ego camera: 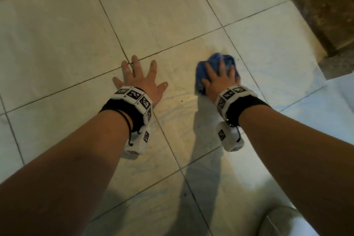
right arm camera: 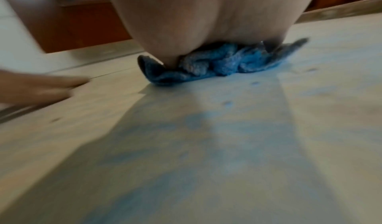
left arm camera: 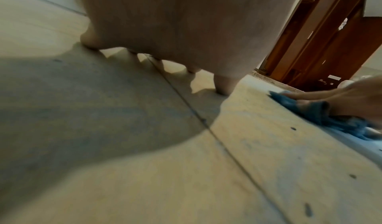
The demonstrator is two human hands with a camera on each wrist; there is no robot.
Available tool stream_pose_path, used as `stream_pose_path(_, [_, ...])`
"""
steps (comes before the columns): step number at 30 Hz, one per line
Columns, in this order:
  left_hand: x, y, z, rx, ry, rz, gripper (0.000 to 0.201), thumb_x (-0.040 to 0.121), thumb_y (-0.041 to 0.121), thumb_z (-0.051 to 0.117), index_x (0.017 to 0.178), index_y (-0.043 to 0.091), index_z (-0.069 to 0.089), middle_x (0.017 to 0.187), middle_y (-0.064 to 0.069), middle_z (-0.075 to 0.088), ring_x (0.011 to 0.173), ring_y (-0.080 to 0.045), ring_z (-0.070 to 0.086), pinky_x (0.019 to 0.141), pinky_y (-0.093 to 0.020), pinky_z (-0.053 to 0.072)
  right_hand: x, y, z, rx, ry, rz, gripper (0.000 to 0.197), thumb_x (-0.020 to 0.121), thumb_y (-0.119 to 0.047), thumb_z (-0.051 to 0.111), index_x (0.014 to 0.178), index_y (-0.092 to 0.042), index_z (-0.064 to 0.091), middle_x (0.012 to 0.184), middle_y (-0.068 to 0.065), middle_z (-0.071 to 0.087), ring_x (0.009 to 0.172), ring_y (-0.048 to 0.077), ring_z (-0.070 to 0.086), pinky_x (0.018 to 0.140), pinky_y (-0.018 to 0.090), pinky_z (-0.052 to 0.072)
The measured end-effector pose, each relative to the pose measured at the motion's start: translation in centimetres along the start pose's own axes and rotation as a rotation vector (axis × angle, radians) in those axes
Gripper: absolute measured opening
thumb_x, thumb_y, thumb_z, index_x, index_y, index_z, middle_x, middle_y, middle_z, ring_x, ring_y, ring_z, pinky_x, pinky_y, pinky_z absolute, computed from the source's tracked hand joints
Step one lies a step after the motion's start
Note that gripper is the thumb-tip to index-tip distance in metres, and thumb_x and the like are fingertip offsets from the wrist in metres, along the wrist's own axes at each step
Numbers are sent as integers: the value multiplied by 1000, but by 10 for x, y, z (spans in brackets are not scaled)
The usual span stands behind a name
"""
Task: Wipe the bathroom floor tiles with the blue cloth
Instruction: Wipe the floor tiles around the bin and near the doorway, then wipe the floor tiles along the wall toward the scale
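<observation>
Both palms down | left hand (ego camera: 140, 80) fingers spread on tiles (ego camera: 57, 34) | right hand (ego camera: 220, 78) fingers spread on blue cloth (ego camera: 229, 59)

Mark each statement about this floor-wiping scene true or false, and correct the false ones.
1. The right hand presses the blue cloth onto the floor tiles. True.
2. The left hand holds a second cloth. False: it lies flat on the tiles with fingers spread and holds nothing.
3. The blue cloth is spread out smooth and flat. False: it is bunched and crumpled under the hand, as the right wrist view shows.
4. The left hand's fingers lie across a grout line. True.
5. Both wrists wear bands with black-and-white markers. True.
6. The cloth lies between the two hands, untouched. False: the right hand covers it.
</observation>
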State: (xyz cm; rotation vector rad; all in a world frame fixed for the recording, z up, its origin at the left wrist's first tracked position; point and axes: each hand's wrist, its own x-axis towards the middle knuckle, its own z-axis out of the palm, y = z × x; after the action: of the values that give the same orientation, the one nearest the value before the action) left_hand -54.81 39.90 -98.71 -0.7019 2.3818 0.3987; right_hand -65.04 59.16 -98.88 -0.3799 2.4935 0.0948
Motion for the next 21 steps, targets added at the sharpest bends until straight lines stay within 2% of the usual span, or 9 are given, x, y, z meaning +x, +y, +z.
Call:
stream_pose_path(4, [0,2,-3,-24,-37,-8,78,96,72,27,153,43,-16,158,-5,-37,146,-37,-28,114,-68,-4,16,45,-15,-144,-41,178,54,102,-31,40,151,-36,19,161,3,-22,142,51,-18,111,71,6])
stream_pose_path(6, [-1,1,-4,-25,-45,-6,78,95,72,27,153,43,-16,158,-6,-37,146,-37,-28,114,-69,-4,9,39,-26,-123,-53,209,48,104,-31,39,149,-36,24,162,4,-19,142,50,-19,112,70,4])
stream_pose_path(8, [-1,3,-4,-30,-49,-12,77,96,71,27,153,43,-16,158,-6,-37,146,-38,-28,113,-69,-3,-6,16,-31,-134,-57,203,48,105,-36,35,151,-33,22,162,10,-18,143,50,-17,114,67,3])
stream_pose_path(10, [0,7,-6,-39,-44,-15,76,96,70,28,154,44,-14,158,-7,-36,146,-41,-26,113,-70,-1,-10,-5,-20,-187,-38,96,49,105,-39,33,153,-34,21,161,12,-19,142,52,-18,114,67,3])
stream_pose_path(14, [4,25,-10,-52,-16,16,73,98,65,31,155,43,-10,159,-8,-35,145,-45,-25,114,-69,0,-6,-18,4,23,23,34,68,101,-51,33,155,-34,-5,161,5,-24,145,44,-16,117,55,3])
stream_pose_path(16, [7,36,-11,-49,-6,24,70,100,63,31,155,43,-8,159,-8,-34,145,-45,-25,115,-69,0,2,-11,9,-15,19,-18,65,102,-51,29,155,-35,-4,161,3,-23,146,43,-16,119,54,3])
stream_pose_path(18, [10,44,-10,-42,-1,24,68,100,62,29,155,44,-8,159,-8,-33,146,-45,-24,115,-68,0,9,5,10,-51,-14,-45,63,99,-53,25,156,-34,5,162,3,-20,146,44,-16,118,58,4])
stream_pose_path(21, [16,54,-8,-30,15,32,62,103,56,26,154,46,-7,160,-5,-31,146,-45,-23,114,-69,2,15,41,2,-17,-22,104,61,100,-50,27,156,-34,8,161,4,-22,145,44,-18,118,60,4])
